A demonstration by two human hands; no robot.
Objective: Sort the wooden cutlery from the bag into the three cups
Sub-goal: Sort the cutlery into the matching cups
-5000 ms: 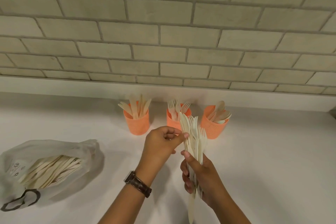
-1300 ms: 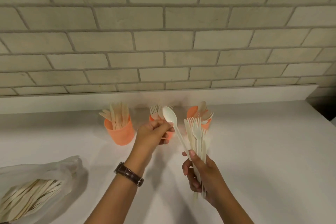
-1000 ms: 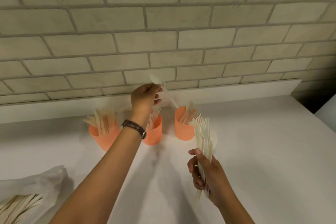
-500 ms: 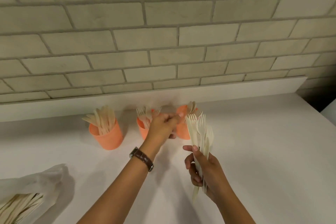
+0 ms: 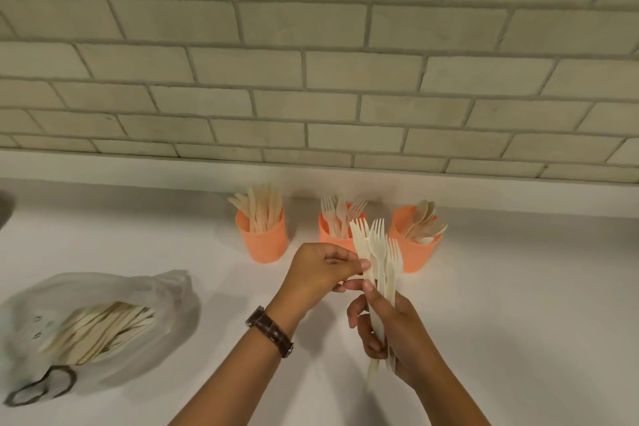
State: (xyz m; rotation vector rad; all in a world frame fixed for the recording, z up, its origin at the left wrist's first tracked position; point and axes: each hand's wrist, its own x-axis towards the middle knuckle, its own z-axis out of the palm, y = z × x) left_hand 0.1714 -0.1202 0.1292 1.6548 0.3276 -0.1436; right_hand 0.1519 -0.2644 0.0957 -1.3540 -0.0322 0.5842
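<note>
Three orange cups stand in a row near the wall: the left cup (image 5: 264, 245) holds knives, the middle cup (image 5: 328, 239) forks, the right cup (image 5: 420, 252) spoons. My right hand (image 5: 397, 332) grips an upright bundle of pale wooden forks (image 5: 377, 252) in front of the middle and right cups. My left hand (image 5: 320, 278) pinches the leftmost fork of that bundle between thumb and fingers. A translucent plastic bag (image 5: 86, 328) with more wooden cutlery lies at the left.
The white counter (image 5: 518, 304) runs back to a low white ledge under a grey brick wall (image 5: 311, 79). A dark watch sits on my left wrist (image 5: 271, 330). A dark object shows at the far left edge (image 5: 5, 209).
My left hand carried a spoon from the bundle to the right cup, let it go, and came back to the bundle. It now pinches a fork there. My right hand held steady.
</note>
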